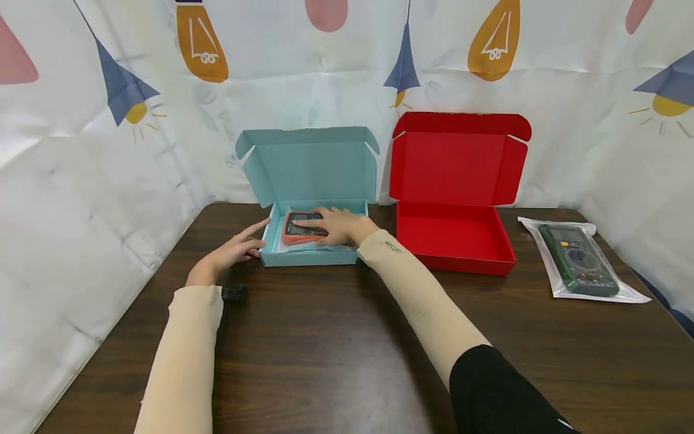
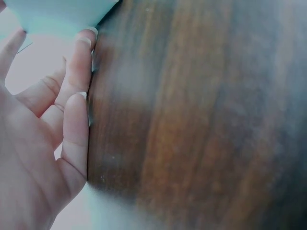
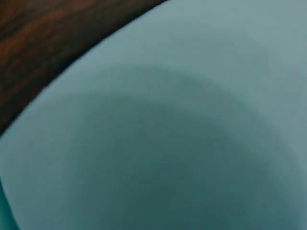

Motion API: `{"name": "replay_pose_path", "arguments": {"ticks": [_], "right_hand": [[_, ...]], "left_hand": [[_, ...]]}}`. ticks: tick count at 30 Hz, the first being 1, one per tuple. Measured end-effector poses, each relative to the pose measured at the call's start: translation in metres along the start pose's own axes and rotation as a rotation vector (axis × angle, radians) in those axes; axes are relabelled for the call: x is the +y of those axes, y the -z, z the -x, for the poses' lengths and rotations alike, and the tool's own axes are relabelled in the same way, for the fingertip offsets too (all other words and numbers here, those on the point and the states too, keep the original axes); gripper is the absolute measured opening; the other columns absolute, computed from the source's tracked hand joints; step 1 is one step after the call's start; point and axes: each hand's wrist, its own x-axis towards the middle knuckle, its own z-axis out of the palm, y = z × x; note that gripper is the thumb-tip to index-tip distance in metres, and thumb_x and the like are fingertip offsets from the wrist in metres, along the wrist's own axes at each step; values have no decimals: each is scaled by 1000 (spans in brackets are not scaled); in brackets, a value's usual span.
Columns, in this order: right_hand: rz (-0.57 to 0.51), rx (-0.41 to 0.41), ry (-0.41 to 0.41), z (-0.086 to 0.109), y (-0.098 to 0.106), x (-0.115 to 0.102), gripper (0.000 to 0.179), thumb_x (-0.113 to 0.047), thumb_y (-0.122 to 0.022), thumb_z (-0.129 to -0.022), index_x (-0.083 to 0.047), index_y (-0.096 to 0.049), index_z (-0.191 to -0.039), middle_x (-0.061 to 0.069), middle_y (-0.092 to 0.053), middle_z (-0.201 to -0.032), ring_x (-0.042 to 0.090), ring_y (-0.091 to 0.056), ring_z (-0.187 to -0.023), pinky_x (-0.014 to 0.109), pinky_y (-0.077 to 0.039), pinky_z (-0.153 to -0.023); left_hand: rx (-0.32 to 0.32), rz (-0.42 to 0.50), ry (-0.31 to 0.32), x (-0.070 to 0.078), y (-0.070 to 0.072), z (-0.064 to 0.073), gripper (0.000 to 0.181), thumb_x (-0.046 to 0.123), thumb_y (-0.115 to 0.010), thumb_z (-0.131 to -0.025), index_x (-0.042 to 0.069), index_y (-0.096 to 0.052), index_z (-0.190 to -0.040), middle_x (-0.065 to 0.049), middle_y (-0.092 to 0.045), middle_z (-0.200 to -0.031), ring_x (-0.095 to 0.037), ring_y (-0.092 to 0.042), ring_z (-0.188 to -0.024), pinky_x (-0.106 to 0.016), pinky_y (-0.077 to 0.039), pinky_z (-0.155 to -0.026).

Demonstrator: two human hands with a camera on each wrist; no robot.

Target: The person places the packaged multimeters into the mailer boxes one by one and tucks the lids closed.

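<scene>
An orange-edged multimeter in clear wrapping lies inside the light blue box, whose lid stands up at the back. My right hand reaches over the box's right front and rests on the meter, fingers spread and one stretched across its screen. Outside the box, at its left wall, my left hand touches the side with extended fingertips. The left wrist view shows the left fingers along the dark tabletop, tips at the blue cardboard. In the right wrist view the box wall fills the frame and the hand is hidden.
Right of the blue box stands an open red box, lid up. Farther right, a green-edged multimeter in a clear bag lies on the brown table. A white printed cloth hangs behind the boxes.
</scene>
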Motion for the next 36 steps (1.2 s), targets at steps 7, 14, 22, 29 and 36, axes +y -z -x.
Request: {"name": "replay_pose_path", "arguments": {"ticks": [7, 14, 22, 29, 36], "right_hand": [[33, 10, -19, 4, 0, -1, 78, -49, -60, -100, -50, -13, -162, 0, -12, -169, 30, -17, -151, 56, -18, -121], [51, 8, -33, 7, 2, -4, 79, -46, -59, -101, -44, -11, -164, 4, 0, -172, 33, -8, -155, 57, -8, -123], [41, 1, -46, 12, 1, -6, 82, -46, -60, -101, -40, -10, -165, 1, 6, -172, 33, 4, -157, 58, -6, -122], [36, 9, -17, 19, -2, -8, 78, -46, -59, -102, -36, -14, -166, 2, 2, -173, 33, 0, -157, 57, -8, -123], [55, 7, -15, 27, 1, -8, 71, -48, -52, -105, -34, -18, -166, 1, -4, -173, 32, -4, -157, 55, -14, -123]], "left_hand": [[-10, 19, -5, 1, 0, -4, 74, 32, -47, -107, 21, -5, -167, -27, -18, -161, -40, -48, -122, -67, -29, -111], [-18, 21, 7, 1, 3, -10, 74, 31, -47, -108, 21, -3, -167, -28, -19, -159, -40, -49, -122, -67, -29, -111], [-25, 6, 1, 3, 3, -7, 73, 31, -45, -108, 21, -2, -166, -29, -14, -162, -42, -48, -122, -68, -28, -111], [-28, 0, 5, -2, 3, -2, 73, 34, -46, -108, 23, -2, -166, -28, -12, -164, -43, -47, -125, -67, -28, -112], [-23, 10, 1, -2, 4, -3, 75, 35, -47, -108, 24, -1, -166, -28, -11, -164, -44, -46, -127, -67, -26, -113]]}}
